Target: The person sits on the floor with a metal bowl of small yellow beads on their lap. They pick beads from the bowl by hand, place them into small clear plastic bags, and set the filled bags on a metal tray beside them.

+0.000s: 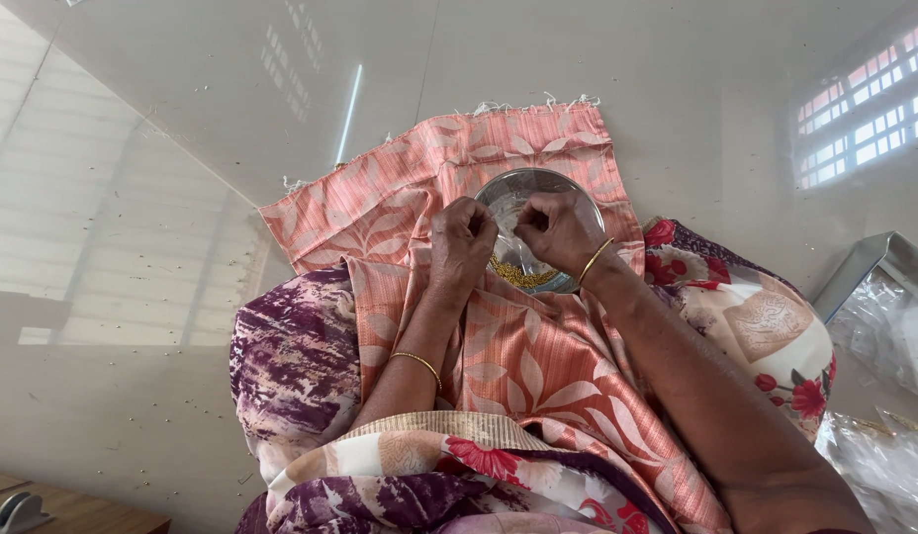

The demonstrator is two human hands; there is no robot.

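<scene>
One steel bowl (538,198) of small golden beads sits on the single peach cloth (538,366) spread over my lap to catch strays, and my two hands, left (462,242) and right (558,229), hover clenched above it, pinching something too small to tell.

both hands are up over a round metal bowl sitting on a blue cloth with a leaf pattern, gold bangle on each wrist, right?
Not quite: in the head view the cloth is salmon pink, not blue. The rest holds: left hand and right hand over the round metal bowl, bangles on both wrists.
</scene>
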